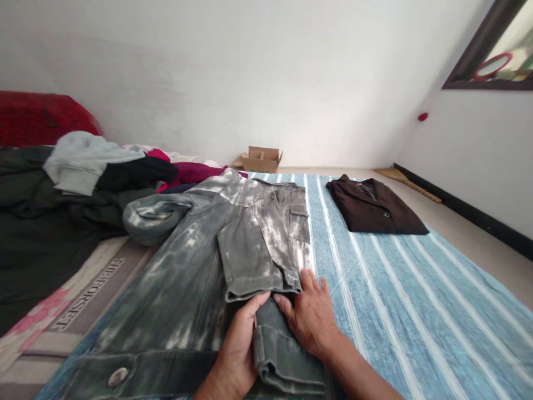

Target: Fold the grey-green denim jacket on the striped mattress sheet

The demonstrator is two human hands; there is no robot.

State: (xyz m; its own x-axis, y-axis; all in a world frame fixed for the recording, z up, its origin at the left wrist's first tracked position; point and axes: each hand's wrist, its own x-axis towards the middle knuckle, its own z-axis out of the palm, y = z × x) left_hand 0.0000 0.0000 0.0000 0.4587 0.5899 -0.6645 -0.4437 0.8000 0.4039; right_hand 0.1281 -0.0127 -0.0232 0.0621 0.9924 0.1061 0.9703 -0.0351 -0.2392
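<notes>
A grey-green mottled denim jacket [195, 261] lies face down across the bed, its front-left sleeve sticking out to the left. The other sleeve [258, 250] is folded over the jacket's body, its cuff pointing toward me. Just below that cuff, my left hand [239, 341] is closed on the jacket's fabric, thumb on top and fingers hidden underneath. My right hand [312, 314] rests on the jacket's right edge beside the cuff, fingers stretched out and thumb apart. Between the hands, a folded part of the jacket shows a doubled hem.
A folded dark brown garment [375, 205] lies right on the blue striped sheet [400, 294]. Piled clothes [91, 161] cover the left side, near a red item [45, 116]. A cardboard box [261, 159] stands by the wall; a window [495, 50] is upper right.
</notes>
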